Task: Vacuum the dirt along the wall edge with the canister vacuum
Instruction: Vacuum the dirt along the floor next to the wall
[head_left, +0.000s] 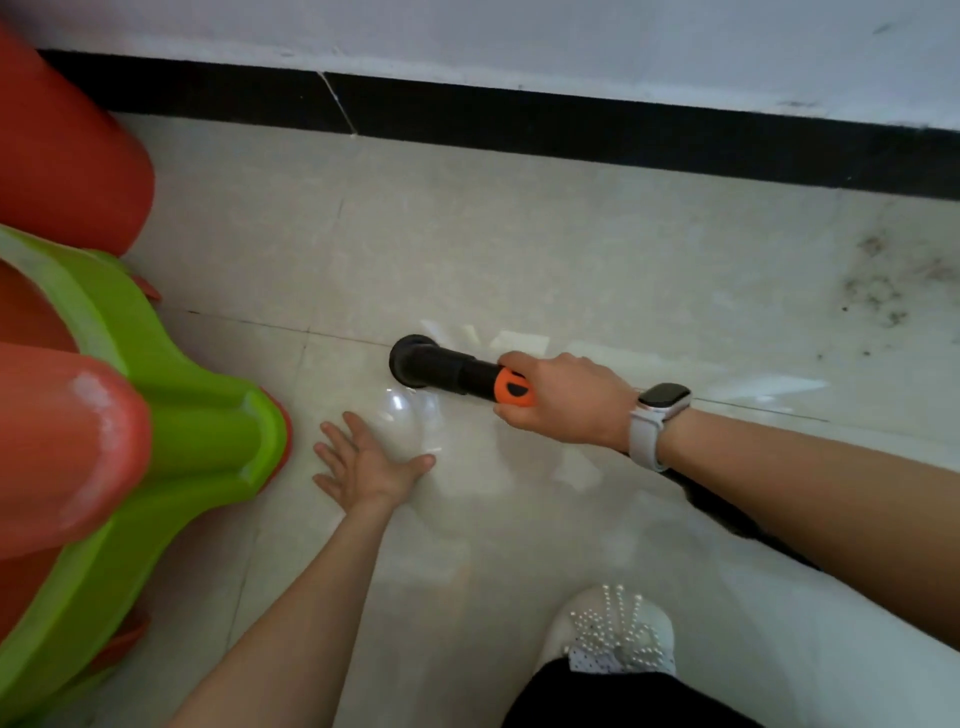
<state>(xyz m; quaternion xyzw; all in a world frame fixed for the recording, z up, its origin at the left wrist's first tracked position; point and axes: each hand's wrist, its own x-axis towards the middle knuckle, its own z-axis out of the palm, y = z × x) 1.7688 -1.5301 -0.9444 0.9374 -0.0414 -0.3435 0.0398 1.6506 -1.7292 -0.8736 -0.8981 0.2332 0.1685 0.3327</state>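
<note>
Head view: looking down at a pale tiled floor (597, 249) that meets a black skirting (571, 119) under a white wall (519, 36).
Nozzle: a black nozzle (413, 360) rests mouth-down on the floor, near the middle and well short of the skirting.
Wand: a black tube with an orange grip (511, 391) runs from the nozzle rightwards into the right hand.
Right hand: the right hand (569, 400) is wrapped round the orange grip, fingers curled under it; a pale watch (660, 408) sits on the wrist.
Left hand: the left hand (363, 460) hovers low over or rests on the floor just below the nozzle, fingers straight and spread, holding nothing; contact cannot be told.
Dirt: dark specks of dirt (883, 286) lie at far right, near the skirting and well apart from the nozzle.
In the way: stacked orange and green plastic stools (171, 415) crowd the left side, close to the left hand.
Foot: a white beaded shoe (608, 634) stands at the bottom.
Hidden: the hose (727, 512) shows only as a dark strip under the right forearm; the canister is out of frame; the stools are cut off at the left edge.
</note>
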